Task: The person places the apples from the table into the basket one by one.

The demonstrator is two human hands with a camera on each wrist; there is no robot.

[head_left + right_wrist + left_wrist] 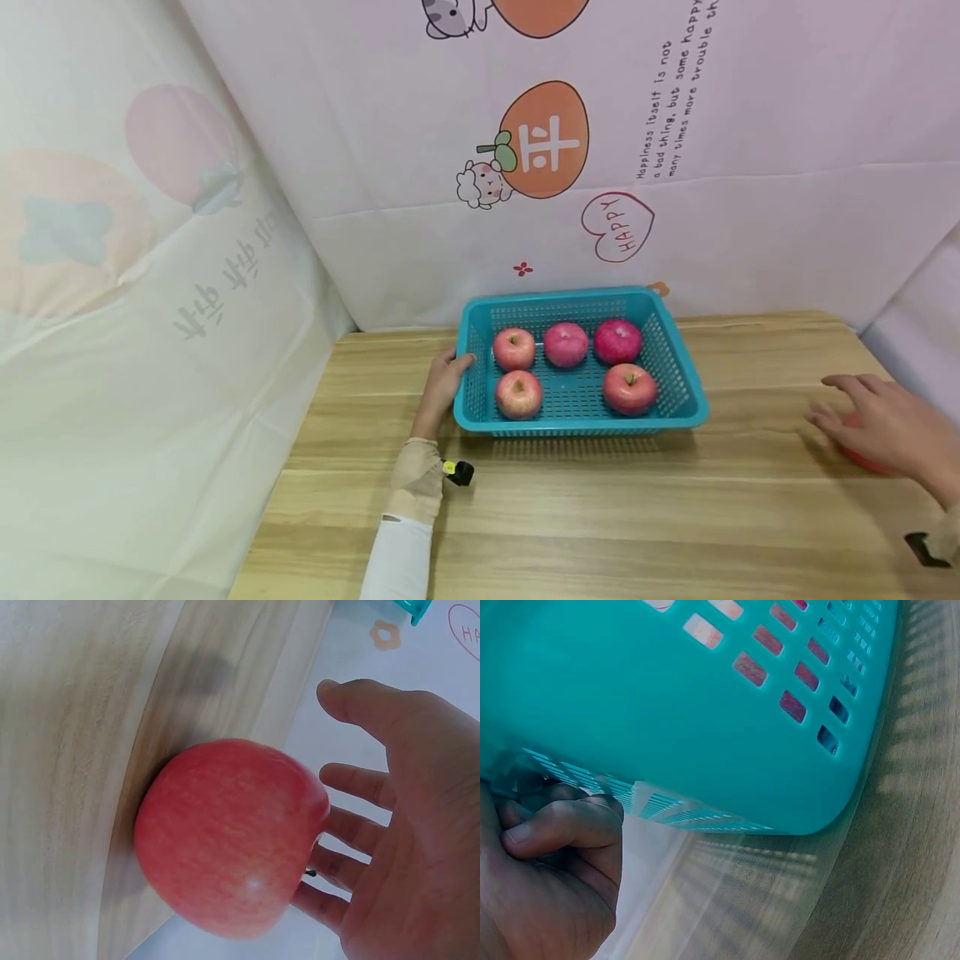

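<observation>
A teal plastic basket [585,426] with perforated walls sits on the wooden table, holding several red apples [630,389]. My left hand [444,387] grips its left rim, thumb over the edge; in the left wrist view the fingers [577,825] curl at the basket wall. Far to the right, another red apple [232,840] rests on the tabletop. Over it hovers my right hand [888,425], the thumb held apart and the fingers spread beside the stem side in the right wrist view. In the head view that hand hides most of this apple.
The wooden table [570,517] runs under everything. Behind it hangs a white cloth [405,250] printed with cartoon fruit and lettering, and another pale cloth [247,400] drops along the left side. Inside the basket, the apples stand in two rows with a gap in the front row.
</observation>
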